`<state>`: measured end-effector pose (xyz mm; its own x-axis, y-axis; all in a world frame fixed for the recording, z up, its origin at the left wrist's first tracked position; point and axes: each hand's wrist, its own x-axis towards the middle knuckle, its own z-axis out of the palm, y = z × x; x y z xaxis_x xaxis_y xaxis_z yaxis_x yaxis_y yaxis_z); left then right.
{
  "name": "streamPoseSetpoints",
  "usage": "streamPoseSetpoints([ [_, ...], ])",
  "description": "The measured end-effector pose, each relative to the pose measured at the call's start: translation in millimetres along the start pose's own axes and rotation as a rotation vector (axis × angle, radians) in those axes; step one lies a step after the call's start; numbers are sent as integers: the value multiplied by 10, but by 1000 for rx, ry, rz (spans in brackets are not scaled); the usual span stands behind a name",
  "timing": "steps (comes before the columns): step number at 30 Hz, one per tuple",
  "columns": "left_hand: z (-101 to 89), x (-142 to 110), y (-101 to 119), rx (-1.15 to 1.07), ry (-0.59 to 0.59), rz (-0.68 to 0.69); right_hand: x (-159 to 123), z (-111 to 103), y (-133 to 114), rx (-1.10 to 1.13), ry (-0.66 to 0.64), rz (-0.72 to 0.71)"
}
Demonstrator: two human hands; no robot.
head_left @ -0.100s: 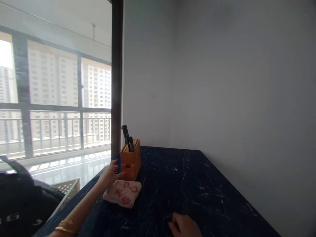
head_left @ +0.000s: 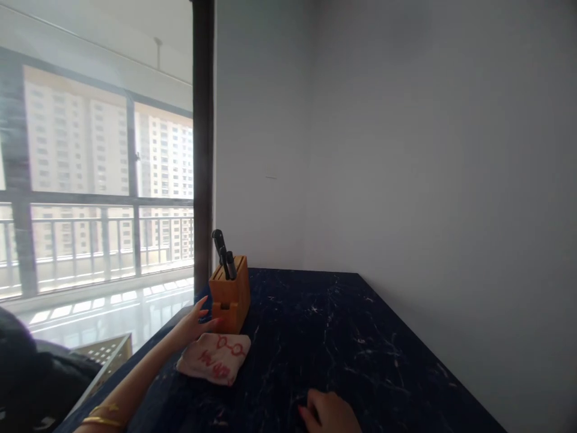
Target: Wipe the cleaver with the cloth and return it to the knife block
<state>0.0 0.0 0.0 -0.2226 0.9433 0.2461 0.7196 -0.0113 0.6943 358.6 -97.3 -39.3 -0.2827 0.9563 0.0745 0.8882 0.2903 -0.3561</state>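
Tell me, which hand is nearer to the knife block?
Left. The left hand is right beside the knife block, at its lower left, above the folded cloth. The right hand rests on the counter, well apart from it.

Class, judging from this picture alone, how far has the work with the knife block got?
Done: black-handled knives already stand in the wooden knife block. In hand: the left hand reaches the block's near side, above the folded cloth. Left: the cloth lies untouched; the right hand rests on the dark countertop.
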Motion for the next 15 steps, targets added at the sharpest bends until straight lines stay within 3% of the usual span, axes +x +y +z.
streamPoseSetpoints([
  [9, 188, 101, 120, -218, -229, 27, -22, -61, -39, 5, -12, -22],
  [15, 347, 89, 339, -256, -235, 19, -11, -13, -57, -55, 13, -24],
])
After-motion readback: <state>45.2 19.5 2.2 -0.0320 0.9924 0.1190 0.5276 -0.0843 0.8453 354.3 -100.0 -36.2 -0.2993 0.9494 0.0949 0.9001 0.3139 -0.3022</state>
